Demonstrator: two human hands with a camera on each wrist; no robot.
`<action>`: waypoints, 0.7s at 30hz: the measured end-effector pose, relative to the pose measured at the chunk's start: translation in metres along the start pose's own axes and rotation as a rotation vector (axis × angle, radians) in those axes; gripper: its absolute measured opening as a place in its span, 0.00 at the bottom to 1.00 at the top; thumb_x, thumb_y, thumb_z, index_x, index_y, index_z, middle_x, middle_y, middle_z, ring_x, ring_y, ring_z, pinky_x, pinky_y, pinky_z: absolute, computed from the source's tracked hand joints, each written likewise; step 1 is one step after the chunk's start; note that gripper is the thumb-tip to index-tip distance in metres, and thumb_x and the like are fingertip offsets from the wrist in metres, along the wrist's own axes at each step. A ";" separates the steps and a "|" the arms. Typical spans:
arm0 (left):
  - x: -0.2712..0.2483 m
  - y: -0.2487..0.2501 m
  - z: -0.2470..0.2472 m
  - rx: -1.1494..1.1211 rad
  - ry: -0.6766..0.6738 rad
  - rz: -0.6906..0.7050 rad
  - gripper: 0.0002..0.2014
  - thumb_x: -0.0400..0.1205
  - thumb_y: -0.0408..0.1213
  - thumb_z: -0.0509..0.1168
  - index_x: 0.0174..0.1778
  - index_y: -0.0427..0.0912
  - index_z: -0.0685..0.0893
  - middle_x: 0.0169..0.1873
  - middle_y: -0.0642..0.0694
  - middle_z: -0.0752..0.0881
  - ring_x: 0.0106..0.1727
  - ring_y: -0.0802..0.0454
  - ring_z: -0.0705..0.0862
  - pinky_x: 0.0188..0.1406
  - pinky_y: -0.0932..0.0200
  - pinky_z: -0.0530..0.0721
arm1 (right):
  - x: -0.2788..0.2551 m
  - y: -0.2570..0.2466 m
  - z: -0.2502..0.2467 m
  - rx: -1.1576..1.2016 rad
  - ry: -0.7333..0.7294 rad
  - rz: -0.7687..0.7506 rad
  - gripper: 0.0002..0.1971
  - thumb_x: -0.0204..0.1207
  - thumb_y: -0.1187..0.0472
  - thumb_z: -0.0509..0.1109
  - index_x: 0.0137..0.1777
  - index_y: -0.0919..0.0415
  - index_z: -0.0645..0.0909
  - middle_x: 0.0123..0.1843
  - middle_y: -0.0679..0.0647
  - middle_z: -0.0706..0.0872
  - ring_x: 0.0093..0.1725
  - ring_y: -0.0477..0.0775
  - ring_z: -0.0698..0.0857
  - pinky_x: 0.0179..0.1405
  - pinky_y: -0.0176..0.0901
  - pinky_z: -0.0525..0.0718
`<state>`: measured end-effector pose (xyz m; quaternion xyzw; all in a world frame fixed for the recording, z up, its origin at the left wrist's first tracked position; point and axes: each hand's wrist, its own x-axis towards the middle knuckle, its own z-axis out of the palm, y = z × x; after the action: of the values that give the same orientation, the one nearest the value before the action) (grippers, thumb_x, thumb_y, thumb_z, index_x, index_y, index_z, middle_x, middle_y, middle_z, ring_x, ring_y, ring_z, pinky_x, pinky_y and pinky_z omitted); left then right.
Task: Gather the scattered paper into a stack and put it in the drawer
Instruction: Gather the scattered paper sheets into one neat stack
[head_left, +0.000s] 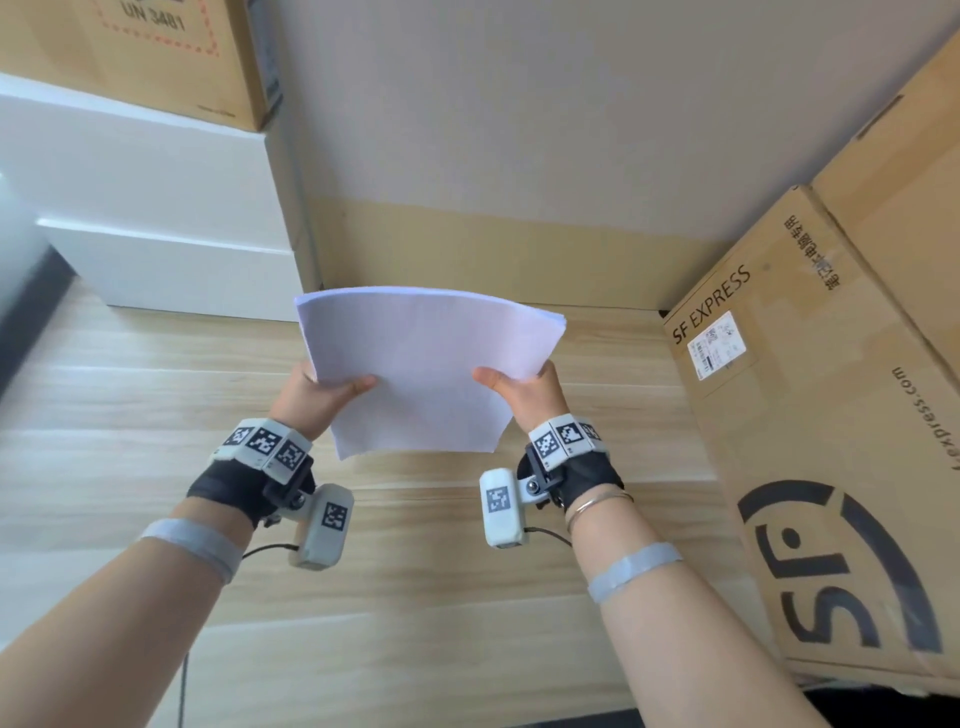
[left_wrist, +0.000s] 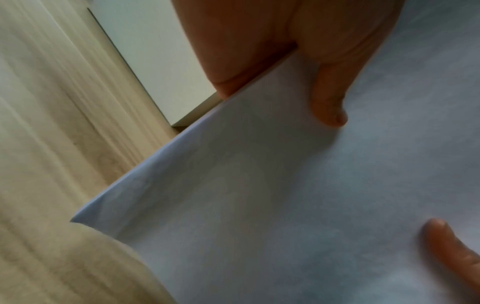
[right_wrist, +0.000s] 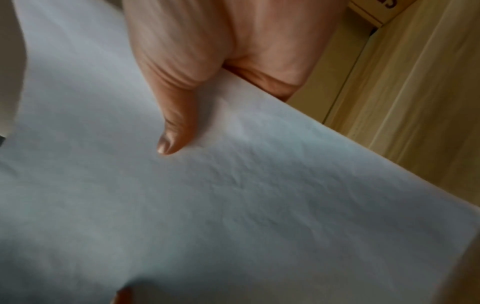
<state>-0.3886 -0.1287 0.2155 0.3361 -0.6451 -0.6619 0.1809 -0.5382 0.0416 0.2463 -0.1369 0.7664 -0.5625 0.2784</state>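
Note:
A stack of white paper (head_left: 426, 369) is held upright above the wooden table (head_left: 130, 441), bowed slightly, with its lower edge just over the tabletop. My left hand (head_left: 322, 392) grips its left side, thumb across the front and fingers hidden behind. My right hand (head_left: 522, 389) grips its right side the same way. In the left wrist view my left hand (left_wrist: 298, 67) has its thumb pressed on the paper (left_wrist: 285, 195). In the right wrist view my right hand (right_wrist: 197, 78) has its thumb on the paper (right_wrist: 233, 195), which is faintly creased. No drawer is seen open.
A white drawer unit (head_left: 145, 208) stands at the table's back left, with a cardboard box (head_left: 156, 47) on top. A large SF Express cardboard box (head_left: 831, 441) fills the right side. A beige wall (head_left: 519, 130) closes the back.

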 end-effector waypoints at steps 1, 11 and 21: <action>-0.002 0.002 -0.002 -0.017 -0.020 -0.008 0.17 0.61 0.39 0.79 0.39 0.54 0.79 0.31 0.59 0.88 0.42 0.56 0.85 0.41 0.66 0.83 | -0.002 -0.001 -0.001 0.011 0.002 -0.013 0.16 0.68 0.71 0.78 0.32 0.50 0.78 0.36 0.46 0.83 0.34 0.39 0.81 0.36 0.29 0.80; -0.020 -0.039 0.001 0.135 0.031 -0.228 0.20 0.78 0.31 0.69 0.65 0.29 0.79 0.61 0.32 0.83 0.54 0.48 0.79 0.52 0.58 0.74 | -0.015 0.047 0.029 -0.082 0.057 0.164 0.09 0.69 0.62 0.78 0.38 0.55 0.79 0.45 0.55 0.85 0.46 0.51 0.82 0.51 0.44 0.81; -0.034 -0.041 -0.022 0.186 -0.100 -0.355 0.15 0.63 0.41 0.80 0.42 0.44 0.86 0.40 0.47 0.87 0.52 0.43 0.85 0.61 0.48 0.83 | -0.022 0.052 0.041 -0.234 0.086 0.156 0.19 0.74 0.57 0.74 0.57 0.72 0.83 0.57 0.64 0.88 0.56 0.59 0.87 0.49 0.39 0.77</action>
<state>-0.3419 -0.1174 0.1836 0.4268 -0.6422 -0.6367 -0.0027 -0.4914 0.0374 0.1947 -0.0845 0.8463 -0.4512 0.2703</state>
